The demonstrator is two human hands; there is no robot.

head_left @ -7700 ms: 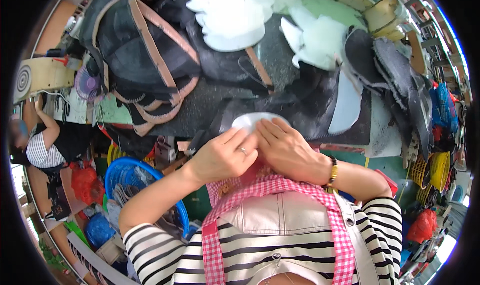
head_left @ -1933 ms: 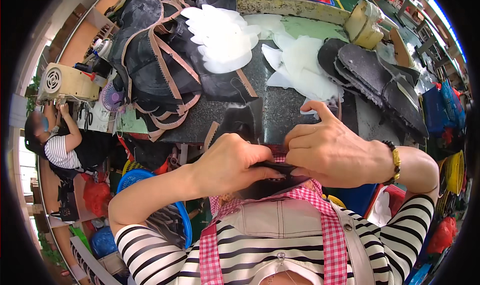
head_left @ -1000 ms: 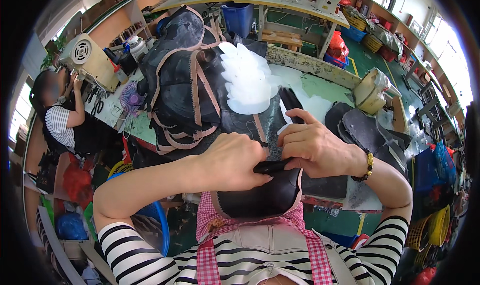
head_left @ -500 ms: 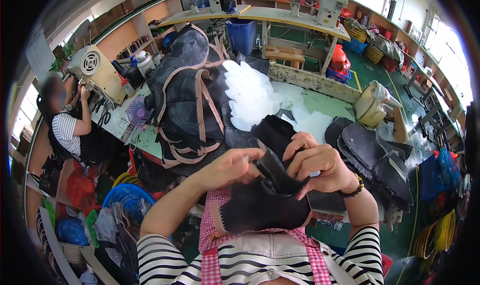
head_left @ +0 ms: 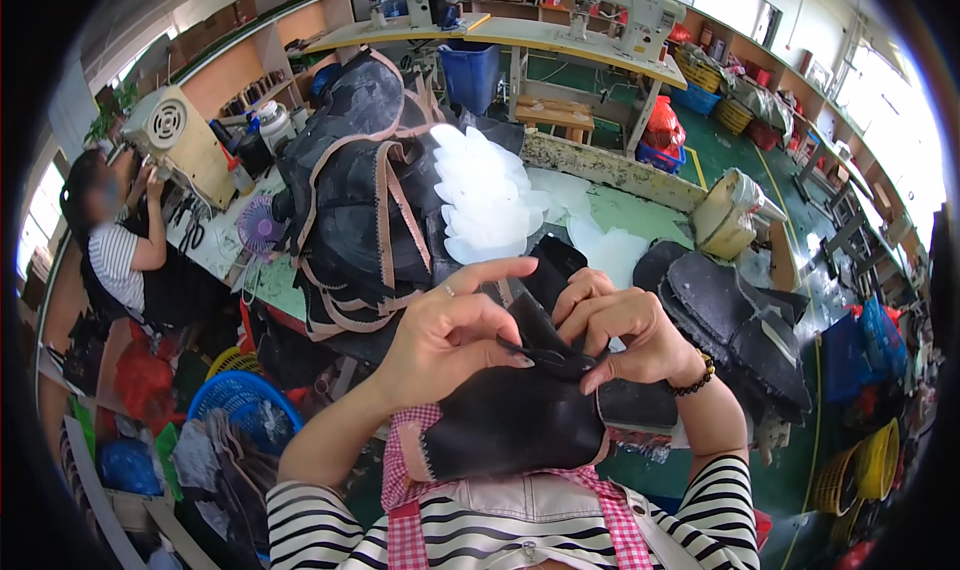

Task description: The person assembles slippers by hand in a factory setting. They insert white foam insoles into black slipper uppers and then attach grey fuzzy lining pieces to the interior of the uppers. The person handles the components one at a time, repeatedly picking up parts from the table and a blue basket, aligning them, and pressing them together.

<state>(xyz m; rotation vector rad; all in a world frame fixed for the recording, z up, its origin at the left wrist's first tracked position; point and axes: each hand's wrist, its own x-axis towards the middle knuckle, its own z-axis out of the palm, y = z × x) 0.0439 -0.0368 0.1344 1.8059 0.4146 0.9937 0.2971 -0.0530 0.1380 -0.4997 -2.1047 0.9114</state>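
Observation:
In front of my chest I hold a black leather shoe upper (head_left: 515,425) with a tan zigzag-cut edge at its left end. My left hand (head_left: 450,335) pinches the upper's top edge between thumb and a curled finger, its index finger raised and stretched out. My right hand (head_left: 635,335), a beaded bracelet at the wrist, grips the folded part of the same edge. A dark flap stands up between both hands. Just beyond them lies a heap of thin white curved sheets (head_left: 485,195). Black uppers with tan edging (head_left: 355,220) are piled at the left of it.
More black cut pieces (head_left: 725,315) are stacked at right. A purple fan (head_left: 260,222) stands on the bench near a beige machine (head_left: 175,135), where another person (head_left: 120,230) works. A blue basket (head_left: 245,400) is at lower left. Sewing machines (head_left: 620,15) stand at the back.
My left hand has shifted to the upper's edge, its thumb now pinching there and its index finger extended. The upper's top edge looks more folded between my hands. The view has turned slightly.

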